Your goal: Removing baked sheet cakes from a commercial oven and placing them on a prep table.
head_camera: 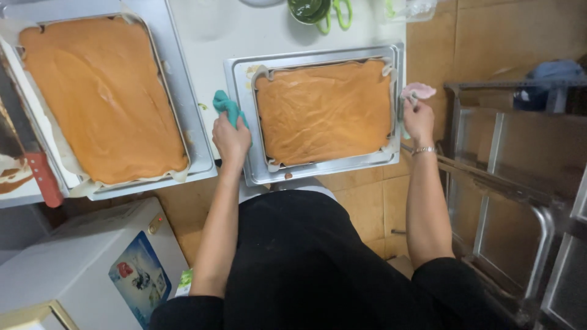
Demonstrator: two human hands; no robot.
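A metal baking tray [318, 170] holding a flat orange sheet cake [324, 110] on paper rests on the white table, partly over its front edge. My left hand [231, 139] grips the tray's left rim through a teal cloth [227, 107]. My right hand [419, 120] grips the right rim through a pink cloth [417, 91]. Both hands are closed on the rims.
A second, larger tray [199, 122] with an orange sheet cake [101, 91] lies at the left. A red-handled knife [36, 168] sits at the far left. Green-handled scissors [333, 15] and a bowl lie at the back. A metal rack [507, 183] stands right, a white box [79, 269] lower left.
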